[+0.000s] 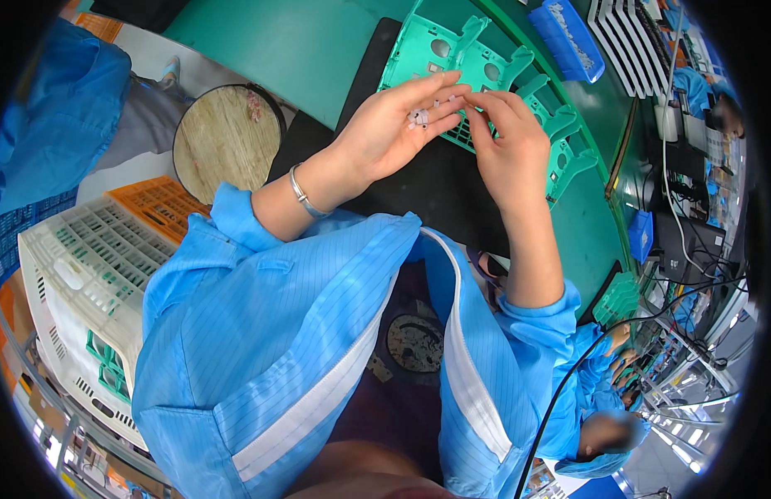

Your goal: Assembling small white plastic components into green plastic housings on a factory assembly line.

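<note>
My left hand [395, 125] lies palm up with its fingers stretched out, and several small whitish plastic pieces [418, 119] rest in it. A metal bangle circles that wrist. My right hand [516, 150] comes in from the other side, thumb and forefinger pinched together at the left fingertips. Whatever sits in that pinch is too small to make out. Just beyond both hands, a green plastic frame [506, 69] with arms, round holes and a grille lies on a black mat [418, 183]; my hands cover part of it.
Blue bin [568, 41] with small pale parts stands at the far right, beside a white slatted rack [630, 46]. A round stool [227, 141], white crate [94, 266] and orange crate [161, 208] are at left. Co-workers sit on both sides; a black cable [568, 374] hangs right.
</note>
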`<state>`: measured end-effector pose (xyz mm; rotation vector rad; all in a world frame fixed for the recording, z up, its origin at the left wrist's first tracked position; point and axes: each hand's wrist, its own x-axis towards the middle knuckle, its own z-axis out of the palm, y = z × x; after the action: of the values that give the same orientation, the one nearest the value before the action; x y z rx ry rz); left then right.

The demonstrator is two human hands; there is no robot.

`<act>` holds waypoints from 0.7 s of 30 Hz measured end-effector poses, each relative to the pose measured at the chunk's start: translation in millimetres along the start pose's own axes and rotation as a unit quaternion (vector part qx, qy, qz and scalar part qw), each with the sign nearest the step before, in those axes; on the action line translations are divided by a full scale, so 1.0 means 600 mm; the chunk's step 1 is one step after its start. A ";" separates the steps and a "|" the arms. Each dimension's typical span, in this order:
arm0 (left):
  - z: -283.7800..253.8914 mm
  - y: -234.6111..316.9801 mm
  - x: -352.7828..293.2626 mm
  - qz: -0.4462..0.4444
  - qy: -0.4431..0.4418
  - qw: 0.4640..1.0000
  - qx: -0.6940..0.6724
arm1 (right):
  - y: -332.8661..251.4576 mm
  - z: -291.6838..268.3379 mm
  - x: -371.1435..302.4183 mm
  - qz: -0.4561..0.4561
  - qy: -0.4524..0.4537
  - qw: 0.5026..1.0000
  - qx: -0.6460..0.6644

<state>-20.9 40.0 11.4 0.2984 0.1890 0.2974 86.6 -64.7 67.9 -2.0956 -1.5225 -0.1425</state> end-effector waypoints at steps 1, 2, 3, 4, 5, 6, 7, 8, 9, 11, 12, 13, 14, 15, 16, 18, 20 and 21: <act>0.001 0.000 0.000 -0.001 -0.001 1.000 -0.001 | -0.001 -0.003 -0.002 0.029 -0.008 1.000 0.001; 0.003 0.000 -0.001 0.000 0.004 1.000 0.008 | -0.002 -0.002 -0.004 0.029 -0.008 1.000 0.000; 0.004 0.000 -0.002 0.000 0.008 1.000 0.016 | -0.005 0.001 -0.007 0.026 -0.007 0.999 -0.019; 0.006 0.000 -0.002 -0.001 0.007 1.000 0.017 | -0.007 0.003 -0.008 0.024 -0.006 0.999 -0.037; 0.009 -0.001 -0.003 0.001 0.003 1.000 0.013 | -0.010 0.004 -0.007 0.024 -0.005 0.999 -0.039; 0.011 -0.002 -0.005 0.003 0.000 1.000 0.009 | -0.012 0.007 -0.005 0.027 -0.015 0.998 -0.062; 0.015 -0.004 -0.005 0.001 -0.003 1.000 0.009 | -0.013 0.010 -0.003 0.031 -0.024 0.995 -0.087; 0.020 -0.005 -0.006 0.001 -0.003 1.000 0.015 | -0.008 0.018 -0.003 0.013 -0.005 0.994 -0.112; 0.024 -0.005 -0.006 0.001 -0.003 1.000 0.021 | -0.009 0.019 -0.004 0.013 -0.003 0.993 -0.115; 0.028 -0.002 -0.010 0.001 -0.014 1.000 0.022 | -0.013 0.020 -0.003 0.009 -0.008 0.989 -0.149; 0.028 0.001 -0.011 0.000 -0.024 0.999 0.022 | -0.012 0.021 -0.002 0.007 -0.007 0.989 -0.149; 0.027 0.002 -0.013 0.003 -0.024 0.999 0.021 | -0.012 0.022 -0.002 0.008 0.000 0.992 -0.130; 0.025 0.002 -0.015 0.004 -0.026 0.999 0.018 | -0.013 0.022 -0.001 0.007 0.007 0.994 -0.110; 0.023 0.003 -0.016 0.005 -0.028 0.999 0.015 | -0.017 0.023 0.001 0.004 0.007 0.994 -0.111; 0.024 0.001 -0.013 0.002 -0.027 1.000 0.015 | -0.016 0.022 0.000 0.014 0.009 0.993 -0.113; 0.027 -0.002 -0.008 0.004 -0.015 1.000 0.013 | -0.011 0.020 -0.001 0.027 0.011 0.993 -0.116; 0.027 -0.005 -0.013 0.010 -0.006 1.000 0.006 | -0.015 0.021 0.000 0.030 0.007 0.991 -0.128; 0.026 -0.006 -0.015 0.015 0.004 1.000 0.000 | -0.017 0.022 0.000 0.029 0.007 0.991 -0.129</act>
<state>-24.9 29.9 26.2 0.3000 0.1917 0.3273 74.6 -56.0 60.4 -2.3313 -1.4985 -0.3493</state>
